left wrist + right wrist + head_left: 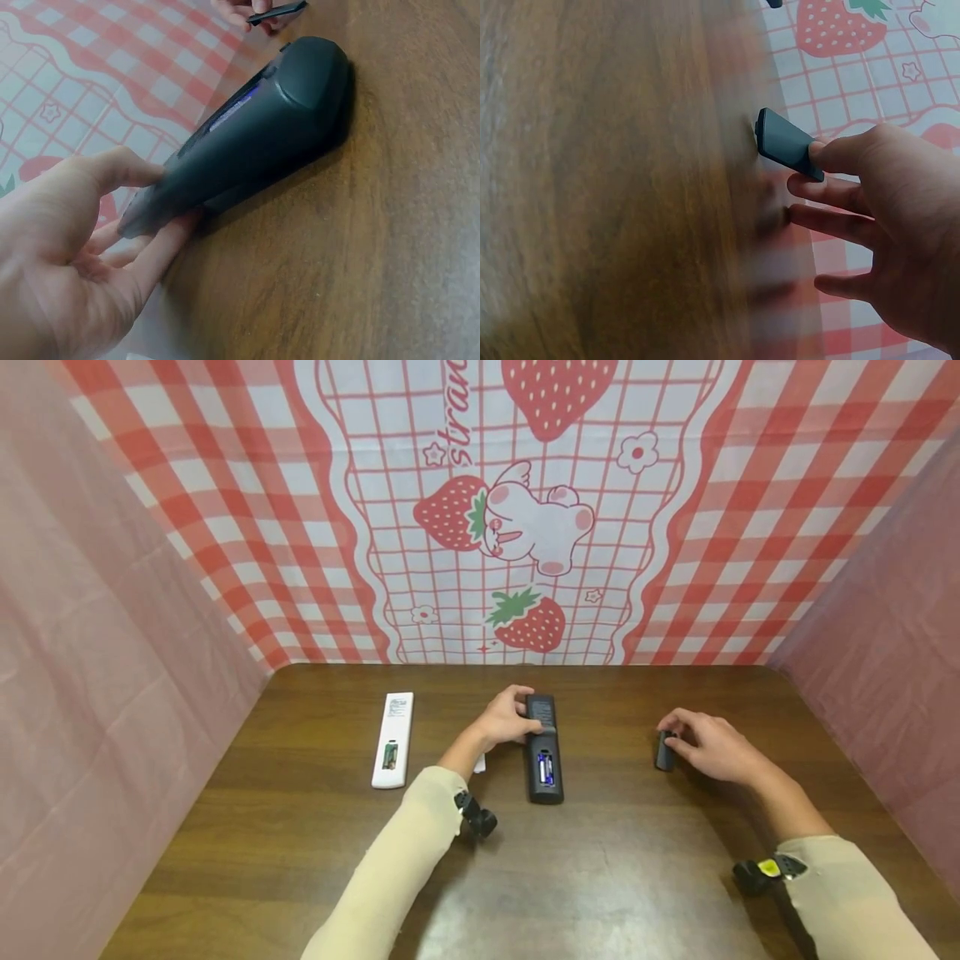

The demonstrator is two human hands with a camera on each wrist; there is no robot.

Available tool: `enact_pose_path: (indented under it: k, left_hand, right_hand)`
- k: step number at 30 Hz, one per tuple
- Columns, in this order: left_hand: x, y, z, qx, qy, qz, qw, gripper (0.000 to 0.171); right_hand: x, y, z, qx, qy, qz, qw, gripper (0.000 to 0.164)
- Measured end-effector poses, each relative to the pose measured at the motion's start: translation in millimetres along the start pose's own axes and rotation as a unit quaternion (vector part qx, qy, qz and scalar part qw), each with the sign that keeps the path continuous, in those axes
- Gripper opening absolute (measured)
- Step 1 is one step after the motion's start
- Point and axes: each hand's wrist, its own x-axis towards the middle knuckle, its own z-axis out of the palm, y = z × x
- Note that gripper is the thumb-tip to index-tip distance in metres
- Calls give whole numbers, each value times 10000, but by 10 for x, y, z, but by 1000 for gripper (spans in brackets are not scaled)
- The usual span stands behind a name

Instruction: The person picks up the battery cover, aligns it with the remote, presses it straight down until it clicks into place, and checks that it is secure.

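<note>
A black remote control (543, 742) lies back side up near the middle of the table, its battery bay uncovered with blue-and-silver batteries (546, 770) inside. My left hand (501, 720) grips its far end, thumb on top and fingers beneath, as the left wrist view shows; there the remote (247, 154) tilts up at the held end. Off to the right, my right hand (716, 747) pinches a small black battery cover (784, 141) between thumb and index finger, close over the table. The other fingers of that hand are spread.
To the left lies a white remote control (393, 727), back up, with its battery bay uncovered. A small white piece (480, 764) shows partly behind my left wrist. The wooden table (600, 860) ends at a strawberry-print cloth (532, 622), with pink cloth on both sides.
</note>
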Motion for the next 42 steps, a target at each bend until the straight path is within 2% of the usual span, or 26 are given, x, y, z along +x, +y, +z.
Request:
enact_pose_path:
  k: [7,12,26,32,42]
  left_hand:
    - [4,-34,29,-195,-95,-91,9997,86]
    - [4,-62,47,-242,-54,-35,9997,84]
    - [16,-51,60,-437,-127,-145,9989,87]
    - [7,-45,92,-433,-143,-48,9989,87]
    - [-12,-45,100,-680,-220,285,9970,88]
  right_hand:
    - [-25,-8,3,-29,114,-34,9999,17]
    - [-35,0,24,-22,165,-11,9999,16]
    - [-17,-4,20,11,373,-193,9991,15]
    - [-50,-25,-2,-38,428,-239,9988,16]
    - [-66,-55,-8,74,563,-449,9974,19]
